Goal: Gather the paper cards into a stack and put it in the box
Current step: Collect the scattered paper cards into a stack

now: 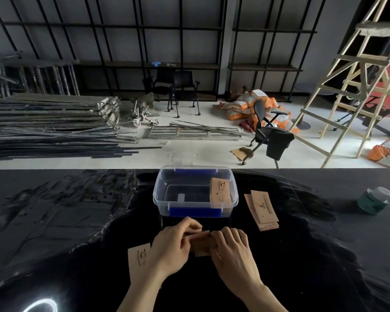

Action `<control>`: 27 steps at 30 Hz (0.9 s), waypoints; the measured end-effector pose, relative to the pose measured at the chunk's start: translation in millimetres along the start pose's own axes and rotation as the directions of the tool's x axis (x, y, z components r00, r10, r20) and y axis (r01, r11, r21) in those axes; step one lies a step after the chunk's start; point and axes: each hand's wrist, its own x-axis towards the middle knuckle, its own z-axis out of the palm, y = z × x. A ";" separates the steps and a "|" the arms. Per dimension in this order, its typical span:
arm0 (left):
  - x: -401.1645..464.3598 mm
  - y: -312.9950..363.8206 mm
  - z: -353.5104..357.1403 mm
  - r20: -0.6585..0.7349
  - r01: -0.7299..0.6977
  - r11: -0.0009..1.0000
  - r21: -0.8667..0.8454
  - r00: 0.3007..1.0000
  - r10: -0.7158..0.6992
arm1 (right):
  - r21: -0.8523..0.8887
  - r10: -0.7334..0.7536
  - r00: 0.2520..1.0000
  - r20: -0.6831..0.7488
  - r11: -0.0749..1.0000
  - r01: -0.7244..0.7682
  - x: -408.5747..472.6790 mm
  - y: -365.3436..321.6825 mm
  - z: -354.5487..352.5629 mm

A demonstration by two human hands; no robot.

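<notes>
A small stack of tan paper cards (202, 246) lies on the black table between my two hands. My left hand (172, 245) pinches its left side and my right hand (231, 251) grips its right side. One printed card (139, 256) lies flat just left of my left hand. Another pile of cards (262, 210) rests to the right of the clear plastic box (160, 194). The box has blue latches and stands open just beyond my hands. A card stack (220, 192) leans inside its right end.
A green jar with a clear lid (374, 200) stands at the far right of the table. The table's far edge runs just behind the box. Beyond it the floor holds metal bars, chairs and a wooden ladder.
</notes>
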 end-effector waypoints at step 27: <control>-79.8 -52.3 -5.7 -0.411 0.650 0.703 0.288 0.747 -0.523 | 0.018 -0.143 0.990 -0.003 0.990 0.143 17.8 -35.5 20.3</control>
